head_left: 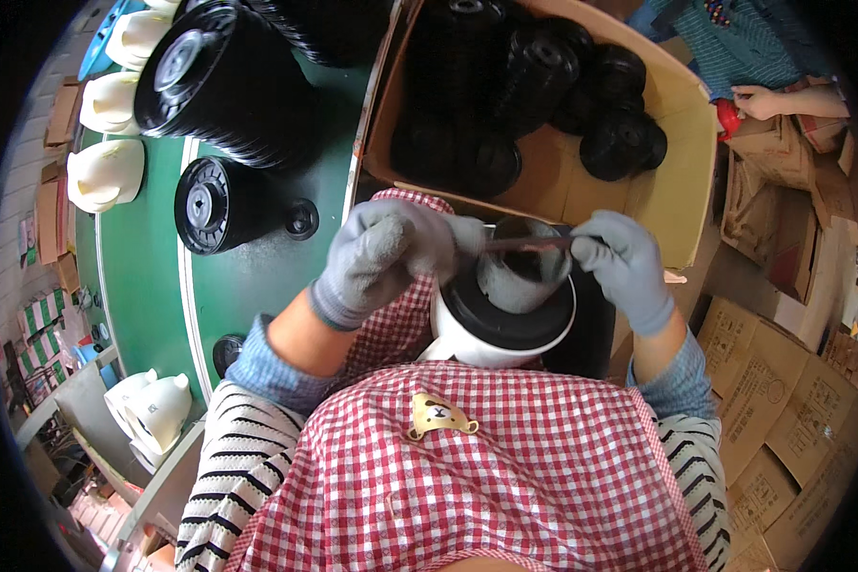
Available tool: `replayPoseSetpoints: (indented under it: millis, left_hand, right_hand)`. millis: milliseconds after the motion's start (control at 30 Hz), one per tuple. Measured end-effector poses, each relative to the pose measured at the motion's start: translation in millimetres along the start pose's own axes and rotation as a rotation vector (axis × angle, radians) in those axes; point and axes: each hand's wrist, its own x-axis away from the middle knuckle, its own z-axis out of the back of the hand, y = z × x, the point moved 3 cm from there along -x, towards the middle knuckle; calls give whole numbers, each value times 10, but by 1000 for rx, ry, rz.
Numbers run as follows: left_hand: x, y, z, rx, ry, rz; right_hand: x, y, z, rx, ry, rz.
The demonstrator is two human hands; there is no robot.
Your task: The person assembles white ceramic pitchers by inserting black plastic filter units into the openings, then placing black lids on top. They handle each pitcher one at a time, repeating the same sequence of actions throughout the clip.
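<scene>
Both my hands wear grey gloves and are raised in front of my apron. A thin dark strip point(534, 244) runs nearly level between them. My left hand point(383, 253) is closed, with its fingers around the strip's left end, partly blurred. The right end is pinched between the thumb and fingers of my right hand point(625, 267). Below the strip stands a round white housing point(481, 357) with a wide black top point(472, 307). On that top sits a grey cylinder point(511, 289), partly behind the strip.
Ahead, a cardboard box point(672, 205) holds several black round plastic parts point(543, 59). On the green table point(148, 315) to my left stand stacked black parts point(210, 86) and cream-coloured housings point(107, 174). Flattened cartons point(763, 381) lie at right; another person's hand point(758, 101) shows beyond.
</scene>
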Motion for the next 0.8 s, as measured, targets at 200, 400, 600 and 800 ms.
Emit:
replayPoseSetpoints:
  millis: [200, 400, 600, 800]
  left_hand:
    - [979, 412, -473, -1726, -519, -333]
    - [1186, -233, -319, -1908, -613, -286]
    - [1947, 1106, -149, -1319, 165, -282]
    - [3263, 2055, 528, -382, 1147, -382]
  right_hand:
    - [-41, 315, -22, -311, 289, -284]
    - [-511, 456, -194, 223, 312, -369]
    - [-881, 530, -718, 42, 284, 79]
    - [-971, -658, -2206, 90, -129, 204]
